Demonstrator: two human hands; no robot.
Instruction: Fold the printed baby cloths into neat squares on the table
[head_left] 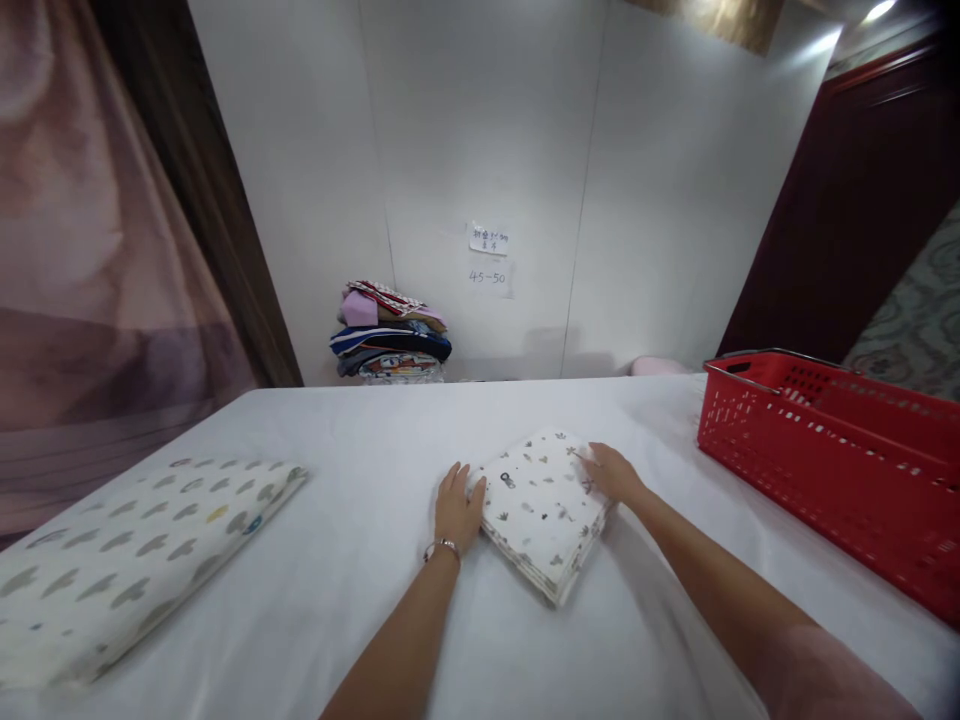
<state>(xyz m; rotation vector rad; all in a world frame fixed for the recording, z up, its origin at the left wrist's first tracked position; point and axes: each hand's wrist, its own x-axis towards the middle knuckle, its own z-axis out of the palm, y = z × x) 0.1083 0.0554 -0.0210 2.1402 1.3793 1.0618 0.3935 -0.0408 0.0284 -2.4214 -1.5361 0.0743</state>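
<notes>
A folded white cloth with small printed figures (536, 505) lies on the white table (360, 440) in front of me. My left hand (457, 510) rests flat against its left edge, fingers stretched out and together. My right hand (611, 472) lies on the cloth's right corner, fingers extended over the fabric. Neither hand grips it. A bracelet circles my left wrist.
A red plastic basket (825, 450) stands at the table's right. A pillow with a grey cloud print (127, 555) lies at the left edge. A pile of folded clothes (390, 335) sits against the far wall, under a paper note (489, 240).
</notes>
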